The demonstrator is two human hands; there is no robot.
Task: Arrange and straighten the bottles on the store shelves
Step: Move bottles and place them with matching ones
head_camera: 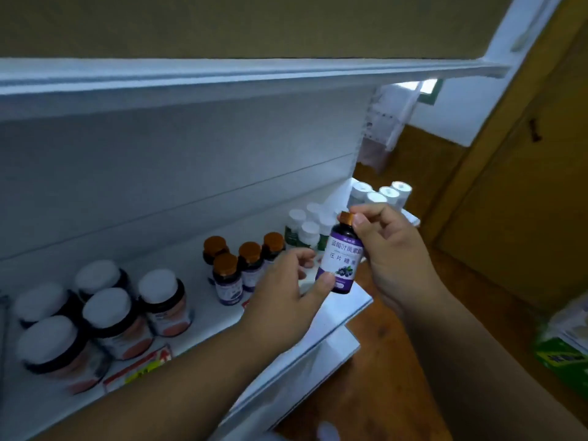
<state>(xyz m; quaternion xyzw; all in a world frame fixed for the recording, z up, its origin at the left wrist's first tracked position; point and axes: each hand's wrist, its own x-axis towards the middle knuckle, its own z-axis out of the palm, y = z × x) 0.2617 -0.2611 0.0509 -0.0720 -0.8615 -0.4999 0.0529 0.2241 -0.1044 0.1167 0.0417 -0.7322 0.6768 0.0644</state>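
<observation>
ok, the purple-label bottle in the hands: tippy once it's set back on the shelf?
Probably somewhat: the purple-label bottle looks tall and narrow, so a nudge could topple it. Rigid and round, it would likely roll if it fell. The glossy label may be slick; both hands pinch it.

The white shelf (203, 316) carries three clusters — large dark jars with white lids (105, 316) at the left, small purple-labelled bottles with copper caps (227, 278) in the middle, white-capped bottles (307, 232) farther right — and a red-and-yellow tag (140, 367) sits on its front edge.
</observation>
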